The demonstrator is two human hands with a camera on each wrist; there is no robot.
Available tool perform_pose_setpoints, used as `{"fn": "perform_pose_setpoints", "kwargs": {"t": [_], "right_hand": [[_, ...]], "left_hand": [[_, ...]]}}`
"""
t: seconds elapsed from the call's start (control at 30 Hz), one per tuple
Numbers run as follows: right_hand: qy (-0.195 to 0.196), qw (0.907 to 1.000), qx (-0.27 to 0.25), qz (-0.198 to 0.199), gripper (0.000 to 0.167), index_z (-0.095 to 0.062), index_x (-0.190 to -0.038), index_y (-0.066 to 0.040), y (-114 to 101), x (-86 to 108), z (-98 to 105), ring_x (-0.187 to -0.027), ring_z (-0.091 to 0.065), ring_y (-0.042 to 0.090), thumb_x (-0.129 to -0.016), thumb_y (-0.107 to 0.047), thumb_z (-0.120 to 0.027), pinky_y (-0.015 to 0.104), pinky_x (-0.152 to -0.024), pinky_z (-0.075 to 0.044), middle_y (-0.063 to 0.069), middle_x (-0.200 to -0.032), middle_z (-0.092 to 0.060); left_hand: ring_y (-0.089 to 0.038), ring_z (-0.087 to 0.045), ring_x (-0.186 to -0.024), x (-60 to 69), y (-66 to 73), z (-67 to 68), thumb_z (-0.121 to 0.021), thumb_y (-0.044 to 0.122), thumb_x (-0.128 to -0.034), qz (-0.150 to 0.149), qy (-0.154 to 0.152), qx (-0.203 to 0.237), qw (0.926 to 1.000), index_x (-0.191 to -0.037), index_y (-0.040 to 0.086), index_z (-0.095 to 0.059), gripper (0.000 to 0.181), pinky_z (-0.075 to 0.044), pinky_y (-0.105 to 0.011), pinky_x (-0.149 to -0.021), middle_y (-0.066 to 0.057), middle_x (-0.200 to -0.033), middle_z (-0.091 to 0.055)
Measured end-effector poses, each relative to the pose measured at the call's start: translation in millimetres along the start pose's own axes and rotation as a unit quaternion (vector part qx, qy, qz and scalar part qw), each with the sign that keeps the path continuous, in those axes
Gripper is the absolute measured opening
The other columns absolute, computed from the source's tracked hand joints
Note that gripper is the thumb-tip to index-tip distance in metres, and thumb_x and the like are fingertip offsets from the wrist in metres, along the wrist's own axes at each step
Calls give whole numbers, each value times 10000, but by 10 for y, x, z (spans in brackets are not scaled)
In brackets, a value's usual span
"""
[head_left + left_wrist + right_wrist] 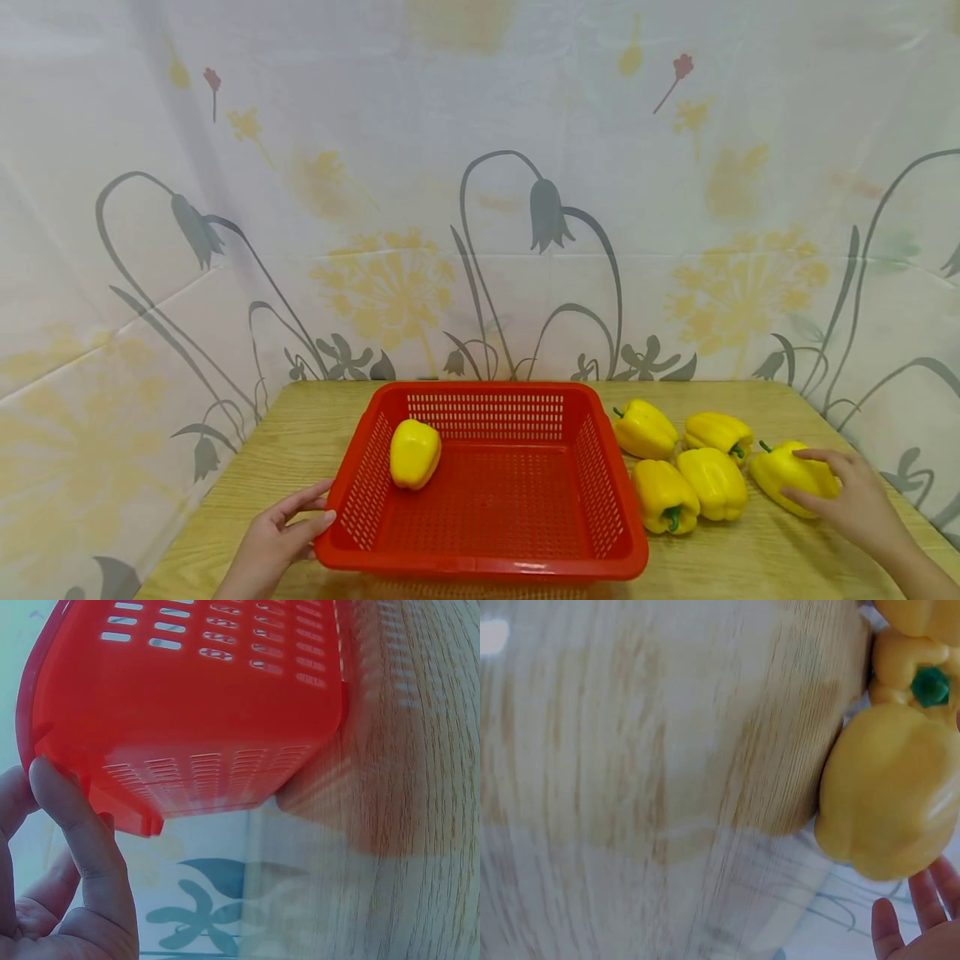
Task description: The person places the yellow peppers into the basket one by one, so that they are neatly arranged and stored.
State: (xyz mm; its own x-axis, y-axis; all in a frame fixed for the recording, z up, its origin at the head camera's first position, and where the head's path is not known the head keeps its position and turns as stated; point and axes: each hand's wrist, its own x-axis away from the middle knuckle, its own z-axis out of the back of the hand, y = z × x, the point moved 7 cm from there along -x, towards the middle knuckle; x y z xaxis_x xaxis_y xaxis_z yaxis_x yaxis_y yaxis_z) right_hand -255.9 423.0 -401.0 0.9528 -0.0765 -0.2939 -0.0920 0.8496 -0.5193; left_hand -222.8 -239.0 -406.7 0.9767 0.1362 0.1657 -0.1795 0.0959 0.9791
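My left hand (pixel 276 537) pinches the left rim of a red plastic basket (pixel 480 565), thumb on the edge; the left wrist view shows the hand (pixel 90 874) at the lip of the basket (pixel 187 694). One yellow bell pepper (pixel 415 454) lies inside, towards the left. On the right, my right hand (pixel 858 504) is spread at the outermost pepper (pixel 795 477), thumb and index finger apart over its near side. In the right wrist view, extended fingers of the hand (pixel 930 930) are at the edge of a pepper (pixel 889 791); whether they touch it is unclear.
Several more yellow peppers with green stems, among them one in front (pixel 666 497) and one behind (pixel 645 429), lie grouped beside the basket's right wall. The wooden table (pixel 300 433) ends at a flower-patterned cloth (pixel 480 208) behind and at the sides.
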Motion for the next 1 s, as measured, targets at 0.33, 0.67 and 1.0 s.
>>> {"fn": "perform_pose_setpoints", "kwargs": {"t": [0.33, 0.67, 1.0], "right_hand": [[-91, 9998, -17, -183, 568, -449, -1198, 171, 62, 9, 49, -960, -407, 493, -902, -281, -622, 574, -680, -398, 373, -1104, -413], [64, 9998, -171, 124, 443, -491, -1117, 119, 104, 14, 23, -967, -391, 312, -866, -198, -673, 412, -684, -445, 307, -1096, -391], [-972, 9927, -641, -302, 725, -244, -1281, 220, 107, -19, -113, -996, -384, 626, -892, -244, -644, 534, -705, -488, 425, -1211, -288]], "left_hand": [[-236, -629, -746, -16, -45, -10, -683, 150, -855, -3, 41, -28, 10000, -1340, -31, -467, 561, -525, -329, -591, -113, -1048, -550], [-251, -635, -735, -29, -67, 22, -693, 138, -845, -67, 157, 33, 9998, -1333, -29, -479, 559, -527, -334, -580, -116, -1040, -557], [-256, -638, -757, -43, -42, 25, -687, 141, -851, -27, 168, -16, 9999, -1339, -24, -472, 559, -531, -348, -594, -122, -1052, -551]]}}
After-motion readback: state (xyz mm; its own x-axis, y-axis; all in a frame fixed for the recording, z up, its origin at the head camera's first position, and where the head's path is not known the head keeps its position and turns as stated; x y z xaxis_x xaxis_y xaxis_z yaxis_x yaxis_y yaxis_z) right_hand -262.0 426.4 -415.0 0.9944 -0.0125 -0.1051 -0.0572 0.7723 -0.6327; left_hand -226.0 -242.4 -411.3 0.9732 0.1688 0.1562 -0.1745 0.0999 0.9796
